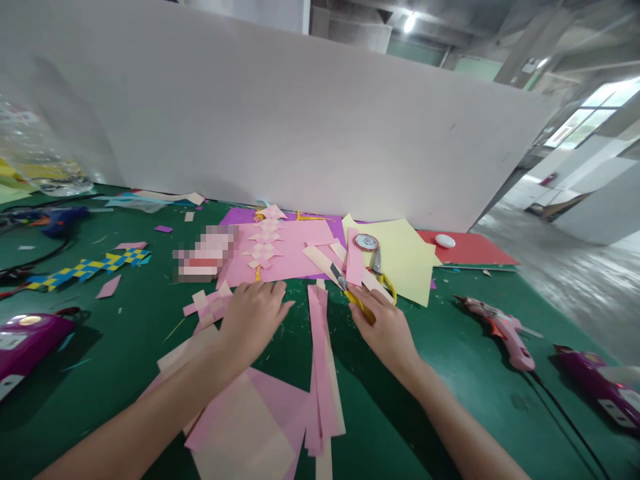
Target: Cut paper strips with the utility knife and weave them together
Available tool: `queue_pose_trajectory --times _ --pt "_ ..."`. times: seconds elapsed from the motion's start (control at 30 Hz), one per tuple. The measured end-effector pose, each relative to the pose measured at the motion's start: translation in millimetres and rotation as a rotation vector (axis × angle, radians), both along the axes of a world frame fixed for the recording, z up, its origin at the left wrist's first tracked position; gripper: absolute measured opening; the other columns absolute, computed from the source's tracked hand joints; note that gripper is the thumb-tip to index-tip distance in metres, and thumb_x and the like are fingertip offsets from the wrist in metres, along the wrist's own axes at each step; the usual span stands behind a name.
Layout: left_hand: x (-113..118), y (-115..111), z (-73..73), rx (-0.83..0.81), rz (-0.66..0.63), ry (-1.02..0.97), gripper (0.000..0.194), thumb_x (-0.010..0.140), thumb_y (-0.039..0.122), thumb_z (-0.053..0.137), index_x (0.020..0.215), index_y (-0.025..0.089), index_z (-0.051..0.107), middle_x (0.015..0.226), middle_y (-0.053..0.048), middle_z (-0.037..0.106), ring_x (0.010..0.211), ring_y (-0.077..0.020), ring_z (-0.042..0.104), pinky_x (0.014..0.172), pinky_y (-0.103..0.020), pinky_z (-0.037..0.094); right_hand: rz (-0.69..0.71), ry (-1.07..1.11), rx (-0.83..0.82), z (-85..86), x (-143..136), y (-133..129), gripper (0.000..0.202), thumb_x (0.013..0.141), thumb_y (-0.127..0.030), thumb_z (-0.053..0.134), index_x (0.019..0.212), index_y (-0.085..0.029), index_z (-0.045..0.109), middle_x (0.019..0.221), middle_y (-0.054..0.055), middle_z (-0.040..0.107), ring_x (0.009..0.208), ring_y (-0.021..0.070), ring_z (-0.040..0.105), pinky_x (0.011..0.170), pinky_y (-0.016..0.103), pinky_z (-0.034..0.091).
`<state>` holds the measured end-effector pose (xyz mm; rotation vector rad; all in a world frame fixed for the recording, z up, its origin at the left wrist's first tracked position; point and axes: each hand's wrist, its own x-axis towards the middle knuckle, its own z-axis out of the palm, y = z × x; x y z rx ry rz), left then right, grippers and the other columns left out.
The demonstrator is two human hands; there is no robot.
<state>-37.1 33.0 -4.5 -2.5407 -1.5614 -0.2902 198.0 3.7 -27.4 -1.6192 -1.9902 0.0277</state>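
Note:
My right hand (383, 327) is closed round the yellow handle of a utility knife (361, 305), its blade pointing up and left over paper strips. My left hand (256, 319) hovers or rests near the woven pink strips (207, 307), fingers apart and thumb out, holding nothing visible. Long pink strips (321, 360) lie between my forearms. Larger pink and cream sheets (250, 427) sit under my left forearm. Beyond my left hand, a folded pink paper chain (265, 250) lies on a pink sheet (300, 250). Scissors (390, 285) with yellow handles lie beside my right hand.
On the green table (435, 400), a pink glue gun (505, 330) and a purple device (603, 380) lie right. Left are another purple device (33, 343), a blue-yellow woven strip (87, 268) and a plastic bottle (43, 157). A white panel (280, 120) stands behind, near yellow sheets (413, 257).

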Motion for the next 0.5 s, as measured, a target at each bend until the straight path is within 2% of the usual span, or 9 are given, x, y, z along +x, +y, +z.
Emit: queue_pose_trajectory --times 0.07,0.23,0.4,0.5 --pt "-4.8 4.5 4.0 -0.092 0.041 -0.004 0.025 0.09 0.032 0.044 0.093 0.013 0.06 0.079 -0.011 0.067 0.073 -0.0277 0.064 0.063 -0.037 0.045 -0.003 -0.002 -0.008 0.2 0.1 0.1 0.037 0.089 -0.026 0.046 0.124 -0.024 0.055 0.108 0.006 0.063 0.088 0.0177 0.063 0.077 0.028 0.051" --pt "-9.4 9.1 3.0 -0.265 0.052 -0.241 0.026 0.092 0.029 0.037 0.107 0.022 0.056 0.091 -0.006 0.069 0.08 -0.0229 0.065 0.058 -0.028 0.044 -0.001 -0.017 -0.008 1.0 -0.2 -1.4 0.037 0.089 -0.026 0.047 0.125 -0.024 0.054 0.111 0.005 0.062 0.09 0.0175 0.063 0.077 0.028 0.051" --pt "-9.8 8.1 2.5 -0.208 0.098 -0.16 0.031 0.087 0.034 0.045 0.111 0.018 0.054 0.098 -0.01 0.066 0.082 -0.0255 0.065 0.06 -0.029 0.045 0.005 -0.024 -0.009 2.7 -0.3 -3.8 0.037 0.088 -0.026 0.047 0.124 -0.025 0.054 0.114 0.004 0.062 0.093 0.0183 0.062 0.079 0.028 0.051" --pt "-7.1 5.4 5.1 -0.272 0.091 -0.176 0.034 0.085 0.03 0.046 0.116 0.019 0.053 0.107 -0.011 0.063 0.087 -0.0254 0.064 0.064 -0.03 0.046 0.011 -0.016 -0.002 2.2 -0.8 -4.3 0.037 0.088 -0.026 0.047 0.124 -0.025 0.055 0.111 0.004 0.062 0.095 0.0187 0.062 0.08 0.029 0.051"
